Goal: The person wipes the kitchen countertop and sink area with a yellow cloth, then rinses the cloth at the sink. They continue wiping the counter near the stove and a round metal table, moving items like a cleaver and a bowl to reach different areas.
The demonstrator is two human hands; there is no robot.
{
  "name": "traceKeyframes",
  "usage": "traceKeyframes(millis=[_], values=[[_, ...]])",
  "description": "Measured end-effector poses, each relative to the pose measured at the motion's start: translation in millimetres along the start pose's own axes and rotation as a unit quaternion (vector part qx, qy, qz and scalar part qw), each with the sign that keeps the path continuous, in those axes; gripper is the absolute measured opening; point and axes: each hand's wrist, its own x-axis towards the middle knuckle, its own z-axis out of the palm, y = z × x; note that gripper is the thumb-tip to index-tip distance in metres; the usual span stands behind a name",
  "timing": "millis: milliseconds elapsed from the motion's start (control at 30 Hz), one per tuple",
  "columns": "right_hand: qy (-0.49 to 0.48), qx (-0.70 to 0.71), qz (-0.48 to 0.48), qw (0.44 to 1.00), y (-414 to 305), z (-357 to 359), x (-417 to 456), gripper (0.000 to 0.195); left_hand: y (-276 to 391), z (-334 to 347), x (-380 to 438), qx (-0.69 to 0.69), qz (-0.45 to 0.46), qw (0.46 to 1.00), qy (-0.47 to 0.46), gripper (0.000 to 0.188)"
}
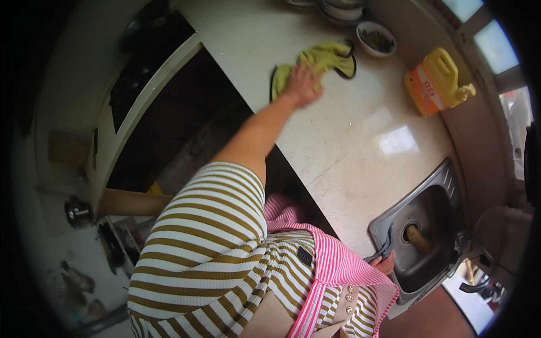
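My left hand [305, 85] presses down on a bunched yellow-green cloth [325, 57] with dark edging, on the pale countertop [338, 143]. The fingers look slightly blurred against the fabric. Down at the lower right, my right hand [383, 264] is at the near rim of the steel sink [444, 249], holding a dark grey cloth [385, 247] that drapes over the edge. Part of this hand is hidden by the pink striped apron [346, 257]. Inside the basin a tan, elongated object [417, 239] lies beside the drain.
A white bowl of green leaves [376, 39] stands beyond the yellow-green cloth, near stacked plates [341, 12]. Against the wall is a yellow plastic jug [437, 82] with a label. The tap [477, 287] is beyond the sink. A dark opening [181, 122] lies left of the counter edge.
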Motion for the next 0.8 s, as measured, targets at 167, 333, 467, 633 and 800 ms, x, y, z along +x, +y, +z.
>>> traceKeyframes(millis=[167, 333, 467, 633, 800], values=[[-0.002, 0.002, 0.026, 1.000, 2.3, 6.0, -2.5, 0.048, 109.9, -32.9, -103.8, -0.036, 0.003, 0.995, -0.088, 0.070], [-0.029, 0.060, 0.030, 0.997, 20.5, 20.7, 0.2, 0.048, 198.7, -45.7, -188.8, -0.086, 0.044, 0.987, -0.128, 0.077], [0.054, 0.029, -0.018, 0.998, 48.5, 56.6, 8.3, 0.048, 216.6, -62.0, -224.0, -0.146, 0.075, 0.980, -0.109, 0.076], [0.024, -0.026, -0.037, 0.999, 74.0, 86.4, 14.4, 0.051, 182.7, -90.8, -281.9, -0.179, 0.011, 0.983, -0.042, 0.061], [-0.081, 0.003, 0.008, 0.997, 67.2, 68.9, 27.3, 0.046, 146.1, -105.8, -340.9, -0.194, -0.080, 0.977, -0.046, 0.039]])
